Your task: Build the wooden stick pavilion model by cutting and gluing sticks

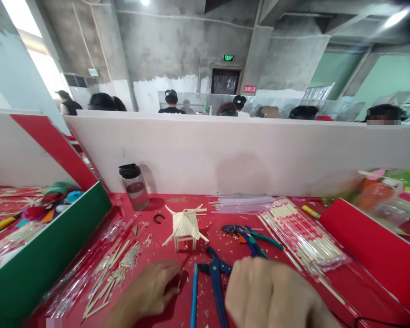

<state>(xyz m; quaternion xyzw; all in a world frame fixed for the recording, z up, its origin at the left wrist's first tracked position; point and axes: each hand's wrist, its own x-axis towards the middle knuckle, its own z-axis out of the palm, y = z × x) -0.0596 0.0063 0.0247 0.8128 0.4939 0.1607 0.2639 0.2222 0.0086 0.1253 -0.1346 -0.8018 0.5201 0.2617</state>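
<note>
A small pavilion-like model of pale wooden sticks (185, 228) stands upright on the red tabletop. My left hand (153, 287) is just below it, fingers curled, with something thin and pale at the fingertips, too small to name. My right hand (269, 291) is a fist at the lower right, close to the camera; what it holds, if anything, is hidden. Between my hands lies a blue-handled cutter (216, 282), with a blue rod (194, 296) along its left. Green-and-blue pliers (251, 237) rest beyond my right hand. Loose sticks (105, 282) and cut bits lie left of my left hand.
Packed sticks (297, 228) lie at the right beside a red divider (376, 259). A green divider (48, 255) stands left. A bottle (135, 189) stands before the white partition (191, 155). Clear strips (242, 203) lie at the back. Several people are beyond the partition.
</note>
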